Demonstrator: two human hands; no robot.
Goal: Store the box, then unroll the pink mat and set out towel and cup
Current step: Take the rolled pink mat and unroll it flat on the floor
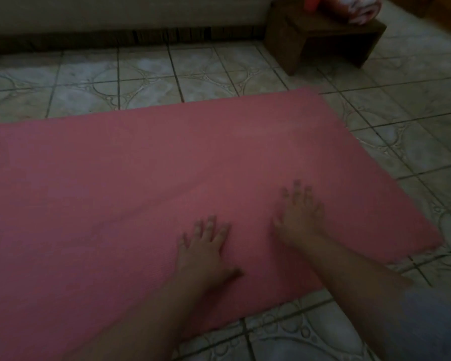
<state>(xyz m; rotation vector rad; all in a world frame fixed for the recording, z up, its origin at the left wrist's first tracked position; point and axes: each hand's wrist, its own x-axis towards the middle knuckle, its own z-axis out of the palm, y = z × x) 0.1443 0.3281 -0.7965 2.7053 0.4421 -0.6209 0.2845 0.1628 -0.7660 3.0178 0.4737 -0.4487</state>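
Note:
The pink mat (141, 183) lies unrolled and flat on the tiled floor, running off the left edge of the view. My left hand (206, 246) rests palm down on the mat with fingers spread. My right hand (301, 214) presses flat on the mat a little farther and to the right, fingers apart too. Neither hand holds anything. On a low wooden stool (320, 29) at the top right sit a rolled red-and-white towel (357, 9) and an orange-red cup (314, 2), both cut off by the top edge. The box is not in view.
Patterned grey tile floor (167, 74) surrounds the mat. A pale wall with a dark wooden base (141, 35) runs along the back. The room is dim and the picture is blurred.

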